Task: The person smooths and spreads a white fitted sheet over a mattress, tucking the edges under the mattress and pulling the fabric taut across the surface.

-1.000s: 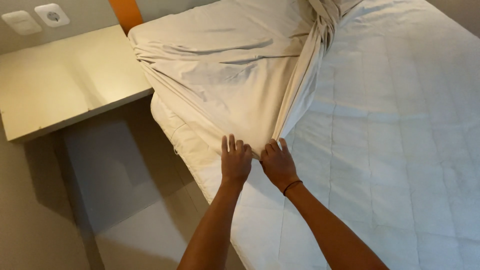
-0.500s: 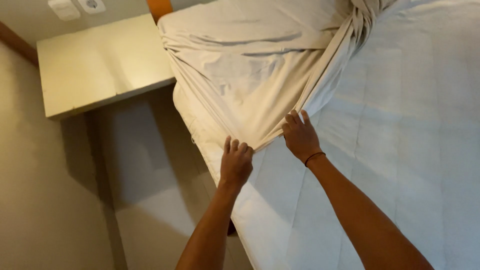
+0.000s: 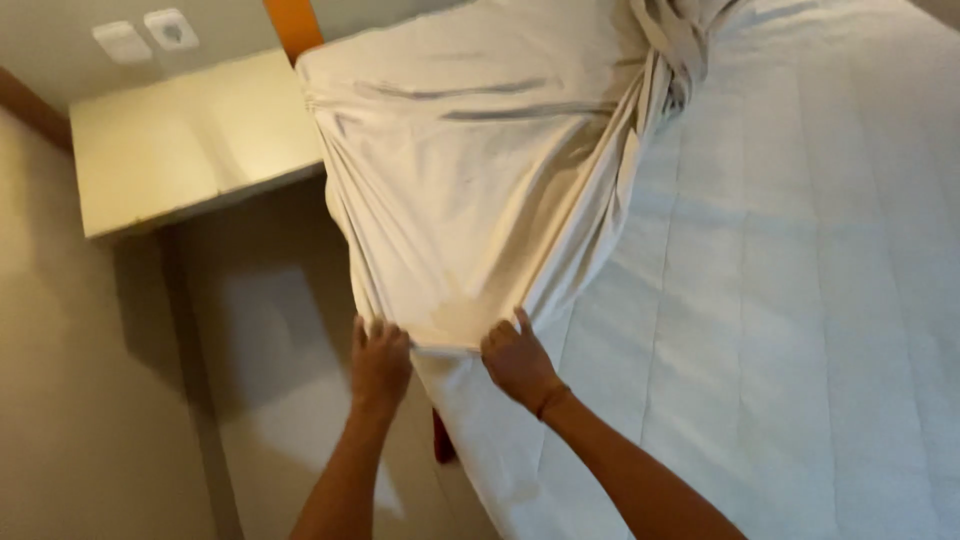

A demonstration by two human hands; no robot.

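Broadly, one large white quilted mattress (image 3: 800,300) filled the right side of the view, its stitched panels bare from the middle across to the far right. Over its near upper corner lay one cream-coloured fitted sheet (image 3: 480,170), stretched in long diagonal creases across the corner and gathered into a twisted bunch near the top of the view. Beside the bed, to the left, stood one pale rectangular bedside shelf (image 3: 190,150) fixed against the wall, and above it sat two white wall sockets (image 3: 145,35) side by side; one orange strip of headboard (image 3: 293,25) showed just behind the sheet's top corner. Two bare forearms reached up from the bottom of the view. The left hand (image 3: 380,362) was pressed against the side of the mattress at the sheet's lower hem, fingers together and curled over the cloth edge, apparently pinching it, though the fingertips were hidden under the fabric. The right hand (image 3: 518,360), wearing one thin dark band at the wrist, lay just beside it on the mattress edge, fingers closed on the same hem. The sheet's loose lower edge hung between and directly above the two hands, touching both.
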